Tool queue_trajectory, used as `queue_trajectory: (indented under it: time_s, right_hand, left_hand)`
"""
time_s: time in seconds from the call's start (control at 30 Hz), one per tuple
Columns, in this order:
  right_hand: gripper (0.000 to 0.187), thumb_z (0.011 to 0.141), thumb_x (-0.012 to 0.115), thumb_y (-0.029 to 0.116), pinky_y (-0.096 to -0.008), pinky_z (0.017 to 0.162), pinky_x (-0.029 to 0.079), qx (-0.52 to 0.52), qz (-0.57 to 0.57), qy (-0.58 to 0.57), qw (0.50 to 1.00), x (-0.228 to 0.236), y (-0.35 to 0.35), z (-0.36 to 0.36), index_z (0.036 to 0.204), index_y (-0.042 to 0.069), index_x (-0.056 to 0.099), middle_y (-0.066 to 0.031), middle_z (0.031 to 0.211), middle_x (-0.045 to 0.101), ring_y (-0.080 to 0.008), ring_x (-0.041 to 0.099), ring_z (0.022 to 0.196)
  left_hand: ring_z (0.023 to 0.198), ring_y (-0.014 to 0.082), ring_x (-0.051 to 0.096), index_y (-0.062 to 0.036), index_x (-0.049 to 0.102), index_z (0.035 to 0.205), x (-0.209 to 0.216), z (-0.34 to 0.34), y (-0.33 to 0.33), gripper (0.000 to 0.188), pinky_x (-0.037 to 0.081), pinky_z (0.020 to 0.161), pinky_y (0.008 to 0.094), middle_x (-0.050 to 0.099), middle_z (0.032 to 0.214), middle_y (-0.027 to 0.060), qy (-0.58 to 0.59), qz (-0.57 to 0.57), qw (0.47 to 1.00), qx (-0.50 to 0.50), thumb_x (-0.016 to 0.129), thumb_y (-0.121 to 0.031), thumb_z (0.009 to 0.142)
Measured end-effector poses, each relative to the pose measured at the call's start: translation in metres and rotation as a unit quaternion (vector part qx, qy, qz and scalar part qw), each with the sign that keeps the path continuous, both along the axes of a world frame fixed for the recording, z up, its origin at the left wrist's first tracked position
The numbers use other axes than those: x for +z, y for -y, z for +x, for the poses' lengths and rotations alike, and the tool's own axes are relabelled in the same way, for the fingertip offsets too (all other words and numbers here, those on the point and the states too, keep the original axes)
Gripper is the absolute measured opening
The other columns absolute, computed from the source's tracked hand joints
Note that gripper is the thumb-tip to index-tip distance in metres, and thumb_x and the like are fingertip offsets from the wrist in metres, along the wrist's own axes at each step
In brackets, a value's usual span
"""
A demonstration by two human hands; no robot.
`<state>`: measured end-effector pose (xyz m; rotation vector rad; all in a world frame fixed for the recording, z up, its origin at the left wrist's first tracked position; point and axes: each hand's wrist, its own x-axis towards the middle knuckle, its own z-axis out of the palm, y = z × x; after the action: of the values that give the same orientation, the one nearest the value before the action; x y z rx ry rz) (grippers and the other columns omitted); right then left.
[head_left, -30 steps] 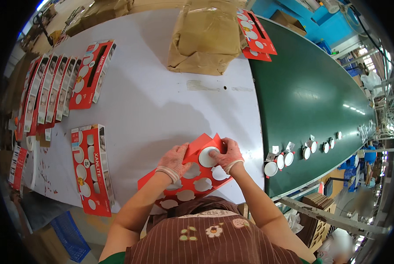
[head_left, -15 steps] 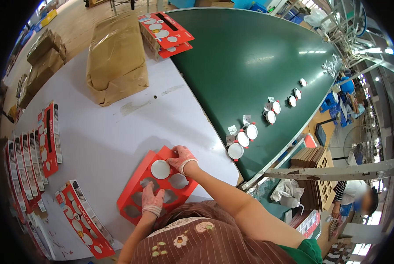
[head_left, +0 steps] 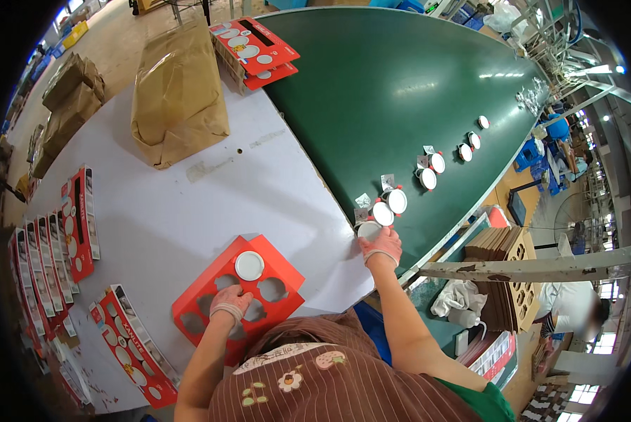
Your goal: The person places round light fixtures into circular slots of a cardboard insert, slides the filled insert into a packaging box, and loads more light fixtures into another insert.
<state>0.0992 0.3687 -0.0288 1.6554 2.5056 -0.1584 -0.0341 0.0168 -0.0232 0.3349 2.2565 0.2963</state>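
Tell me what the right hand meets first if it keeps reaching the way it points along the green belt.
The right hand already grips a white round disc. Straight ahead, probably the next white disc on the green belt, close beyond; depth is hard to judge.

- One head view looks steeply down from above, close to the white table (head_left: pixel 188 204).
- It faces forward along the green belt (head_left: pixel 400 91).
- Fisheye bends the edges.

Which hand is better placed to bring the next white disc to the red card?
Likely the right hand: it is already on a white disc at the green belt's edge. The left hand presses the red card.
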Motion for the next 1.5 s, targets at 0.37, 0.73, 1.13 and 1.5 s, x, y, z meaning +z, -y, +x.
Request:
queue_trajectory:
  time_s: [0.37,0.73,1.13,1.5]
  right_hand:
    - [0.071,0.067,0.075,0.031,-0.042,0.099,0.043,0.007,-0.041,-0.118,0.992,-0.005,0.001,-0.004,0.127,0.008,0.046,-0.0149,0.127,0.05,-0.0337,0.044,0.121]
    - [0.067,0.065,0.077,0.017,-0.0444,0.094,0.043,0.47,-0.088,-0.262,0.838,0.086,0.105,-0.013,0.125,0.007,0.05,-0.0123,0.123,0.053,-0.0352,0.051,0.109]
    - [0.045,0.074,0.065,0.013,-0.043,0.082,0.048,0.588,-0.005,-0.115,0.801,0.079,0.179,-0.054,0.117,0.006,0.054,-0.0104,0.114,0.057,-0.0329,0.056,0.101]
    - [0.037,0.08,0.061,0.012,-0.0401,0.079,0.05,0.597,0.02,-0.16,0.786,0.052,0.194,-0.07,0.116,0.008,0.055,-0.0113,0.109,0.057,-0.0298,0.058,0.097]
  left_hand:
    - [0.101,0.0343,0.061,-0.0057,0.064,0.101,-0.012,0.017,0.007,0.045,0.049,0.087,0.0432,0.065,0.104,0.0185,-0.052,-0.014,0.998,0.013,0.061,-0.044,0.078]
    - [0.101,0.0297,0.062,-0.0092,0.065,0.102,0.025,0.0,-0.007,0.042,0.05,0.084,0.0423,0.066,0.105,0.0134,-0.076,-0.006,0.995,0.071,0.062,-0.046,0.081]
    - [0.103,0.0282,0.061,-0.0098,0.062,0.108,0.039,-0.003,-0.01,0.043,0.049,0.088,0.0398,0.065,0.11,0.011,-0.061,0.0,0.993,0.1,0.062,-0.045,0.083]
    - [0.098,0.0307,0.062,-0.0097,0.064,0.1,0.033,-0.004,-0.005,0.038,0.05,0.084,0.041,0.066,0.102,0.0129,-0.059,0.064,0.986,0.14,0.063,-0.043,0.082]
